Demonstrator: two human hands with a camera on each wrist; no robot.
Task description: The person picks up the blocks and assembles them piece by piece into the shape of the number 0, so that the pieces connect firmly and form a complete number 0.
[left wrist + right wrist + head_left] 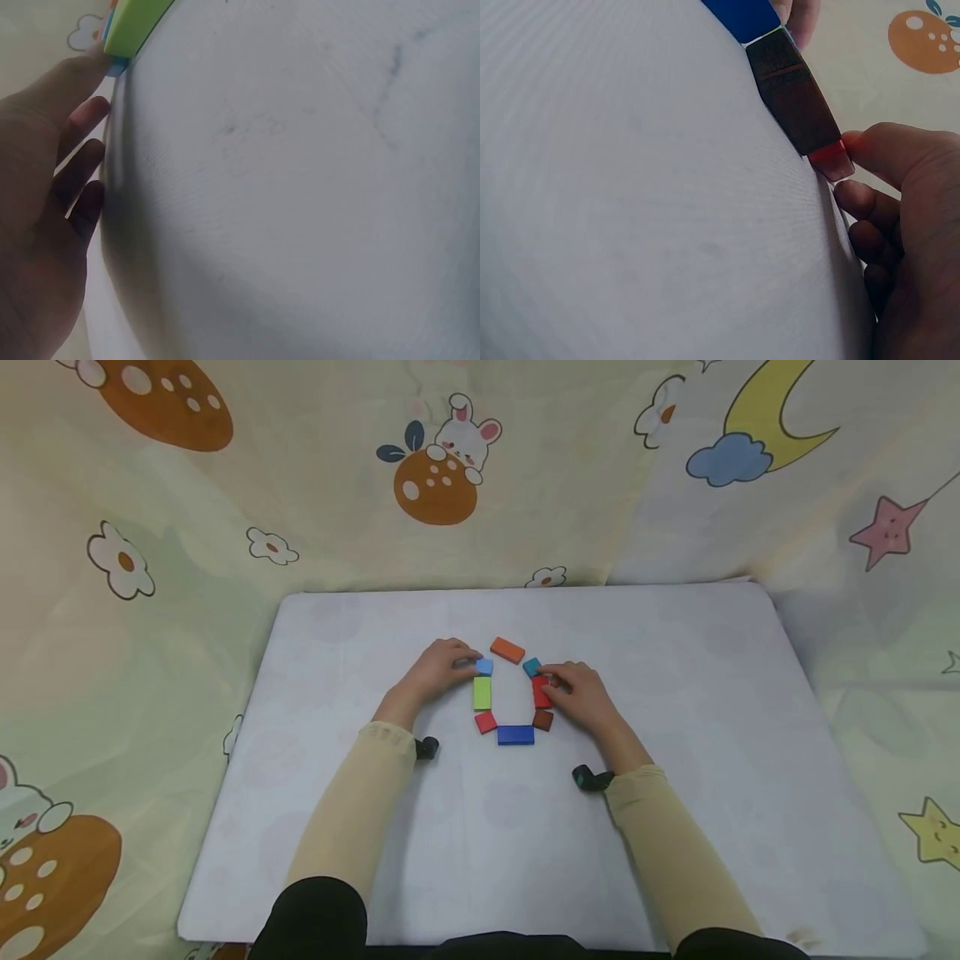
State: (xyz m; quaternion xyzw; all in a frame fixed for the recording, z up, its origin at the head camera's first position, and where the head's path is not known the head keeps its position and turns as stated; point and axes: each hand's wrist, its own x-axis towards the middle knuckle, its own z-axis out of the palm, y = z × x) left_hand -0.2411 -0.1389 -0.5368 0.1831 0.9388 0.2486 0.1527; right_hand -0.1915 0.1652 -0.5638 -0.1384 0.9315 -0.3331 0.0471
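Note:
Small coloured blocks form a ring on the white board. My left hand (441,670) has its thumb and index finger at the near-left corner of a light blue block (485,667), pinching it. A lime green block (482,693) stands just below that. My right hand (581,693) touches the ring's right side, its index finger at a teal block (532,667) and its thumb against a red oblong block (541,692). In the right wrist view that thumb meets the red block's end (832,160), beyond a dark brown block (791,90).
An orange block (507,650) tops the ring, and a dark blue block (516,736) closes its bottom. A small red block (486,722) and a brown block (543,720) sit at the lower corners. The white board (720,693) stretches around them, with a patterned cloth (337,477) behind.

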